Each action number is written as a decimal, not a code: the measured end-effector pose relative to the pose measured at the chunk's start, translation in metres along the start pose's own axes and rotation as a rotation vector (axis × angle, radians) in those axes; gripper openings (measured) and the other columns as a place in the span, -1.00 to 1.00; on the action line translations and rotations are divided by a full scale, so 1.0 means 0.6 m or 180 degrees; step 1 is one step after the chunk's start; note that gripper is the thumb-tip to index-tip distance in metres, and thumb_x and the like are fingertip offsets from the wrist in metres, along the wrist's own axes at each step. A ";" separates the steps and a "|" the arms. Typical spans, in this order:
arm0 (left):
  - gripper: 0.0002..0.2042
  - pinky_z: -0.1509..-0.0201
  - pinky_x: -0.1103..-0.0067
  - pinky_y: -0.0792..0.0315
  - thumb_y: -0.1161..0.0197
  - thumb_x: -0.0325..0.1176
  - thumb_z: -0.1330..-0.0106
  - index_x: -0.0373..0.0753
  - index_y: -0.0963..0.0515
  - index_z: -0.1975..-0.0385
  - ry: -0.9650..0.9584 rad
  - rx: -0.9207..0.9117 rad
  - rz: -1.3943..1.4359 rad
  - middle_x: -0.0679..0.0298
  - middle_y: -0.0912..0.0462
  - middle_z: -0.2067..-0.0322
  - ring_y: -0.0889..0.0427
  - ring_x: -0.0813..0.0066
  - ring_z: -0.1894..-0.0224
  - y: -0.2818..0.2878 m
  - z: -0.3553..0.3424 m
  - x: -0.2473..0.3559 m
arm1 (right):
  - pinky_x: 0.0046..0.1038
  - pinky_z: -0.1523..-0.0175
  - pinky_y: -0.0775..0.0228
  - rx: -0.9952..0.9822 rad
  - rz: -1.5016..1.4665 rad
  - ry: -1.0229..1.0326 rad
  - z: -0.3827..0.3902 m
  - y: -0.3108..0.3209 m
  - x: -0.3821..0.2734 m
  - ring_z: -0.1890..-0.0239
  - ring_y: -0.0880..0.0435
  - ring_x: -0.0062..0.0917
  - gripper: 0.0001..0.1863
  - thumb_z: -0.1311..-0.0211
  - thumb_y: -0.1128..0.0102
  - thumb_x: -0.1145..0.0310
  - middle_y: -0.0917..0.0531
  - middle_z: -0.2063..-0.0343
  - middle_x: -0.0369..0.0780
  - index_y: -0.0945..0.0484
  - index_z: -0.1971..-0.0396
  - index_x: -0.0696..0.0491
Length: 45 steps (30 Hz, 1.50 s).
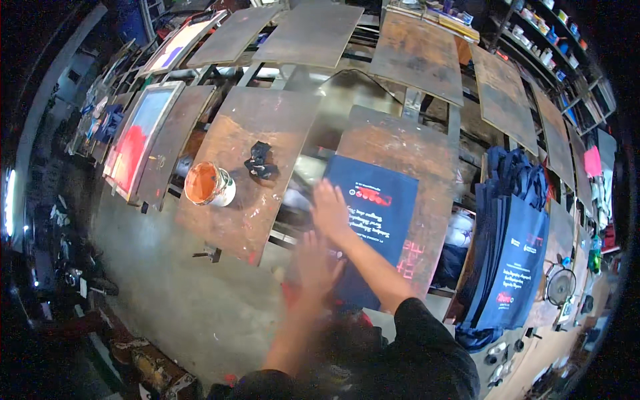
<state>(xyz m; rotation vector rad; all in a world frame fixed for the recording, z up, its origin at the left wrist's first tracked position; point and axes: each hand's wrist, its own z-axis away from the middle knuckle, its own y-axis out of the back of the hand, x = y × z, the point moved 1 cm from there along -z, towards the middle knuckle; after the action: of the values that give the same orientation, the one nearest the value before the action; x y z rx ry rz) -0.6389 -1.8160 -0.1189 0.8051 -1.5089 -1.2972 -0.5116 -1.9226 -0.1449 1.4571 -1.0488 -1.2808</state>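
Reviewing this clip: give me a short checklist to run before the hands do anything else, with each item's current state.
1. Navy bag lying on its board, print side up: ok.
2. Right hand at the bag's left edge, fingers extended: ok.
3. Left hand in contact with the bag: cannot tell, it is motion-blurred.
4. Bag's near left corner lying flat: cannot tell, the left hand and blur obscure it.
5. Paint bucket clear of the bag: ok, it stands on the neighbouring board.
6. Stacked navy bags apart from this one: ok, they sit off to the right.
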 end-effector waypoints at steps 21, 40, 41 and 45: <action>-0.16 -0.47 0.06 0.07 -0.26 0.11 -0.18 -0.32 -0.23 -0.37 0.0063 0.0219 0.0191 -0.08 -0.11 -0.43 -0.01 0.01 -0.51 0.015 0.005 0.007 | 0.06 -0.50 0.27 0.1068 -0.0751 -0.0594 0.110 0.203 0.066 -0.52 0.15 0.02 -0.05 -0.17 -0.29 -0.02 0.00 -0.46 0.08 -0.10 -0.41 0.19; -0.18 -0.49 0.09 0.13 -0.23 0.11 -0.24 -0.30 -0.19 -0.39 -0.0224 0.0587 0.0259 -0.05 -0.04 -0.46 0.07 0.02 -0.52 -0.017 0.010 0.022 | -0.03 -0.52 0.30 0.0905 -0.0085 -0.1630 0.240 0.070 0.105 -0.52 0.09 -0.05 -0.12 -0.34 0.05 -0.17 -0.07 -0.44 0.09 -0.12 -0.39 0.25; -0.18 -0.49 0.09 0.12 -0.24 0.11 -0.24 -0.30 -0.19 -0.38 -0.0264 0.0628 0.0261 -0.04 -0.05 -0.46 0.05 0.03 -0.52 -0.017 0.010 0.026 | -0.02 -0.52 0.30 0.0992 -0.0090 -0.1714 0.244 0.071 0.106 -0.52 0.09 -0.05 -0.13 -0.34 0.03 -0.15 -0.07 -0.44 0.10 -0.12 -0.39 0.24; -0.19 -0.49 0.09 0.13 -0.21 0.14 -0.26 -0.28 -0.20 -0.39 -0.0162 0.0671 0.0204 -0.01 -0.04 -0.46 0.08 0.09 -0.53 -0.030 0.018 0.000 | 0.06 -0.50 0.26 0.1014 -0.0639 -0.1392 0.293 0.114 0.043 -0.51 0.12 0.06 -0.16 -0.33 -0.08 -0.01 -0.02 -0.43 0.18 -0.08 -0.40 0.26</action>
<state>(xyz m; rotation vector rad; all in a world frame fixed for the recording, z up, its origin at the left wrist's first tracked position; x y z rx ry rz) -0.6510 -1.8166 -0.1364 0.8551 -1.7189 -1.1318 -0.6861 -1.9800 -0.0940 1.5855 -1.4760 -1.6856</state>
